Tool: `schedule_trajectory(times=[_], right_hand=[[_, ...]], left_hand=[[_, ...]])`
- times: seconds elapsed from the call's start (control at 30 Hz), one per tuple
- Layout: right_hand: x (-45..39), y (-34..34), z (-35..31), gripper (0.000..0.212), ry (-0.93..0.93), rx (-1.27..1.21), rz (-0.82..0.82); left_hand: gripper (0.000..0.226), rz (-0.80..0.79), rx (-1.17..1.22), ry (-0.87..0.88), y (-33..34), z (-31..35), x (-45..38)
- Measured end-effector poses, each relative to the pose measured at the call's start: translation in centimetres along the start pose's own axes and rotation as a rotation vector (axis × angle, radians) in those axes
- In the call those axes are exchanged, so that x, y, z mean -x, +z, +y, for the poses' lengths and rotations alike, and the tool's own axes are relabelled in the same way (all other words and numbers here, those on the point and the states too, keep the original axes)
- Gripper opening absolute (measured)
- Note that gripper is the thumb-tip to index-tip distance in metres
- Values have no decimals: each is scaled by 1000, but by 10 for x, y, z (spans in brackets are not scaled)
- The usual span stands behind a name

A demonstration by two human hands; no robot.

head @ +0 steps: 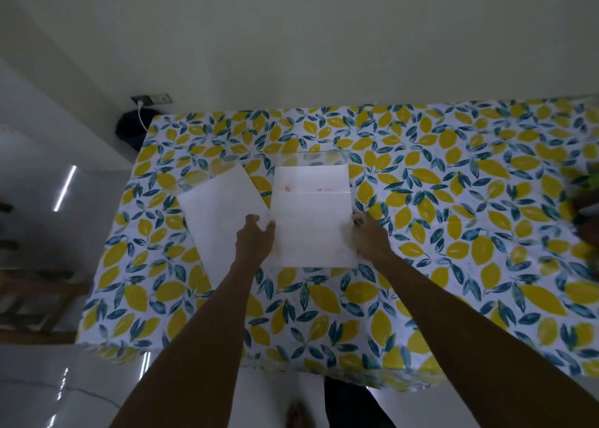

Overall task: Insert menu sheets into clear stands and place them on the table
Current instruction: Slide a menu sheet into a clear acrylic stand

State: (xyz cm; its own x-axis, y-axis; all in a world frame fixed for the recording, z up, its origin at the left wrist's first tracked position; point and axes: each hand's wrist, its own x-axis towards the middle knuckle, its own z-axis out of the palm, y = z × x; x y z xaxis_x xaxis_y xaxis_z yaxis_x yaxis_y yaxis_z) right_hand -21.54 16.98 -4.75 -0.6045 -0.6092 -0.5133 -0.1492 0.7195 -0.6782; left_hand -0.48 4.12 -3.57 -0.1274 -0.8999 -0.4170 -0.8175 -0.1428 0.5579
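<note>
Landmark: the upright sheet (312, 226), a white page lying flat at the middle of the counter (453, 298), which wore a lemon-print cloth.
Second sheet: a tilted sheet (223, 213) lay just left of the upright sheet, turned at an angle, their near corners close or overlapping; which, the view did not settle.
Clear stands: two faint clear shapes showed at the far ends of the sheets, one stand (311, 158) past the upright sheet's far edge, another stand (194, 179) at the tilted sheet's far-left corner. The upper part of the upright sheet looked to sit behind clear plastic, with a straight line across it and faint pink marks; whether it was truly in the slot could not be told.
Left hand (254, 238): at the upright sheet's left edge, fingers (254, 218) loosely spread and curled, tips on or just over the paper; no firm grasp was visible.
Right hand (369, 238): at the upright sheet's right edge, fingers bent against the edge, seemingly pinching or steadying it; the contact was too blurred to tell.
Step in hand: likely squaring the upright sheet with both hands for feeding into its stand.
Next move calls for: an even push away from the person, both edges kept parallel, so the paper would slide in without buckling.
</note>
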Motion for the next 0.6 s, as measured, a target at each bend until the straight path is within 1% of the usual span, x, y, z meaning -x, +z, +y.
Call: schedule_trajectory(times=[0.07,0.1,0.17,0.3,0.4,0.53,0.6], right_hand=[[8,-9,7,31,-55,16,-9],[16,-13,9,28,-59,-18,-12],[41,-24,13,26,-59,-76,-4],[87,-37,37,34,-77,-90,-32],[109,-46,50,31,-103,-185,5],[139,-61,46,36,-147,-236,-32],[138,-69,42,40,-146,-227,-16]], left_hand=[[32,0,-37,44,-8,-7,11],[29,-11,-39,66,-12,-12,17],[28,-48,-30,143,-20,-22,30],[25,-114,-76,357,-39,-41,65],[27,-99,-104,497,-49,-54,90],[11,-61,-170,735,-60,-57,108],[15,-53,-195,808,-67,-52,109]])
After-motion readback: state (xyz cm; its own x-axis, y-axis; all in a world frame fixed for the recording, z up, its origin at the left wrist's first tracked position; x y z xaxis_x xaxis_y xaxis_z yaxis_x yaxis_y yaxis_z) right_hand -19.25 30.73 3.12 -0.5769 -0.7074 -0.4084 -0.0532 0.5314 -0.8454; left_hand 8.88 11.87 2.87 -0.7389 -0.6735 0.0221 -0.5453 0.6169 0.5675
